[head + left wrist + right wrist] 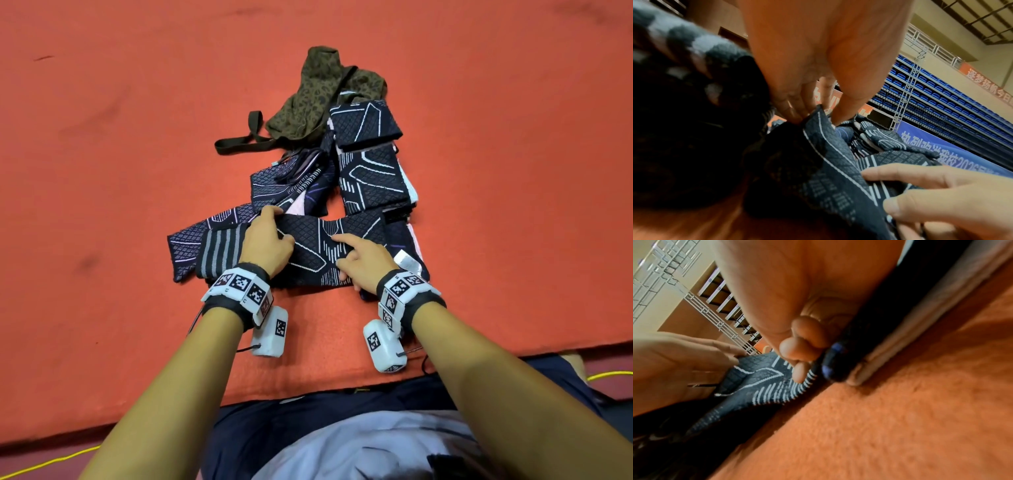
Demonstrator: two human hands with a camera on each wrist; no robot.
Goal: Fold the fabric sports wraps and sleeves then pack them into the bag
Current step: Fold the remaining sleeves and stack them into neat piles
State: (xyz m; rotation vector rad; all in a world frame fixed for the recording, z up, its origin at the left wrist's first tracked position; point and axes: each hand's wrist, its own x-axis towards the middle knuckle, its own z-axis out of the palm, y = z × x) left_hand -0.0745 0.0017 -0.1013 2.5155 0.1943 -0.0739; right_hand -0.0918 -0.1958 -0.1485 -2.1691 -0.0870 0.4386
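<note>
Your left hand point(265, 240) pinches the far edge of the dark patterned knit sleeve point(308, 251) lying on the orange felt surface point(120, 171); your right hand point(363, 262) grips its near edge. Align both edges squarely before creasing.

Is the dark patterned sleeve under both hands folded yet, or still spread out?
Still spread out: the sleeve lies lengthwise across the orange mat; left hand pinches its far edge, right hand holds it.

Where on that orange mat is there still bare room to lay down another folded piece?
The orange mat lies bare left of the bag and its strap, and right of the folded sleeves. The middle is crowded: both hands, left hand and right hand, work a sleeve there.
</note>
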